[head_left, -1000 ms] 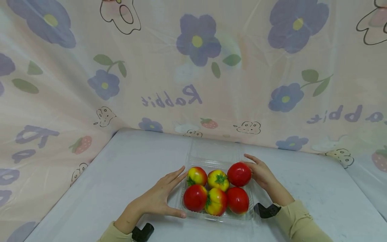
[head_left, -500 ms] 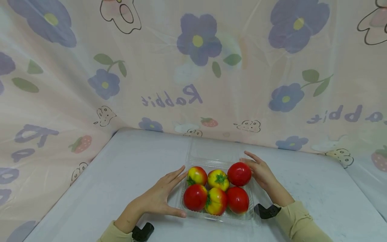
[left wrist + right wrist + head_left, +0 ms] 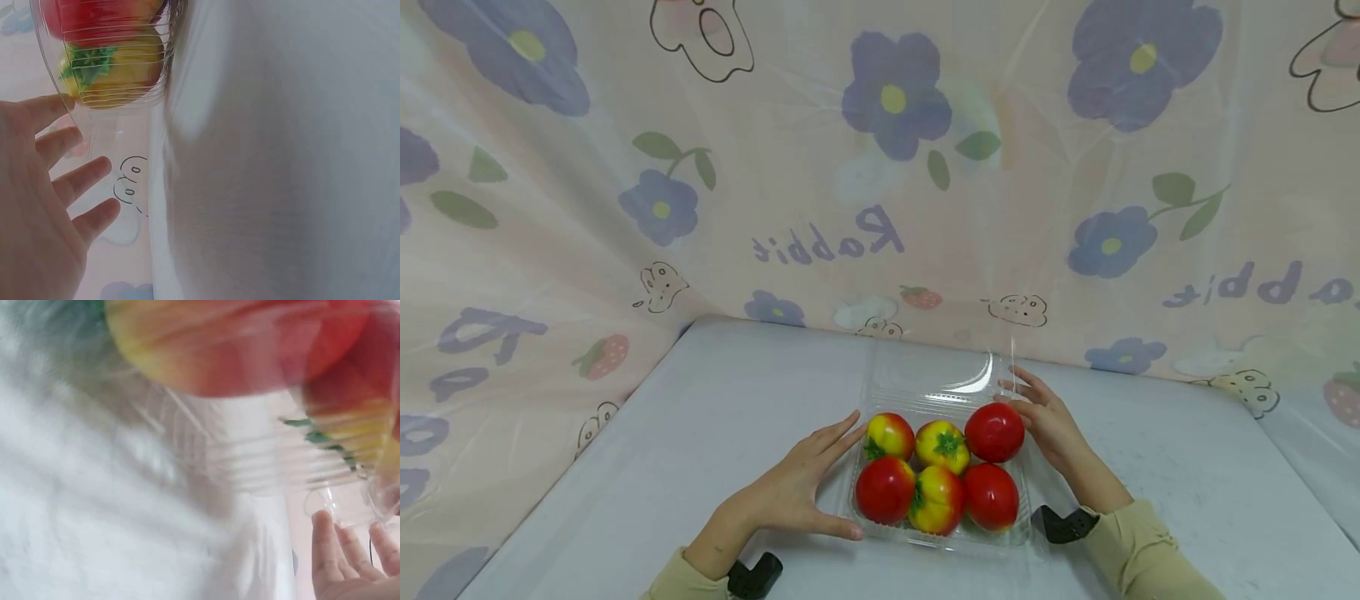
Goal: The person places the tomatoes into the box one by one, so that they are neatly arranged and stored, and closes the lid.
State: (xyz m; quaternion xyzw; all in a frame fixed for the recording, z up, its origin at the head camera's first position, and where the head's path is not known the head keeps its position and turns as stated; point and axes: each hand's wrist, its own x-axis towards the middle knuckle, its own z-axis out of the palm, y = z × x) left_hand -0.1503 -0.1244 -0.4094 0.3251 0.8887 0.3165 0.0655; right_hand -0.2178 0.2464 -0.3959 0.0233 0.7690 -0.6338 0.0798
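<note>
A clear plastic clamshell box (image 3: 925, 542) holds several round red-and-yellow fruits (image 3: 938, 500), some showing green leafy tops. Behind them its see-through lid (image 3: 932, 367) stands partly raised, with a bright glare streak. My left hand (image 3: 797, 487) spreads along the box's left side, thumb apart from the fingers. In the left wrist view, a fingertip (image 3: 65, 100) meets the box rim. At the back right corner is my right hand (image 3: 1052, 425), its extended fingers at the lid's right edge. The right wrist view shows those fingers (image 3: 325, 544) against clear plastic; the thumb is hidden there.
The box rests on a white-covered table (image 3: 737, 375). A patterned curtain (image 3: 805, 167) with flowers and rabbits hangs behind the table. Black wrist mounts (image 3: 1063, 525) sit below both hands.
My right fingers have moved slightly up and back along the lid. The lid has tilted up from lying flatter, and glare now shows on it. The left hand has stayed put.
</note>
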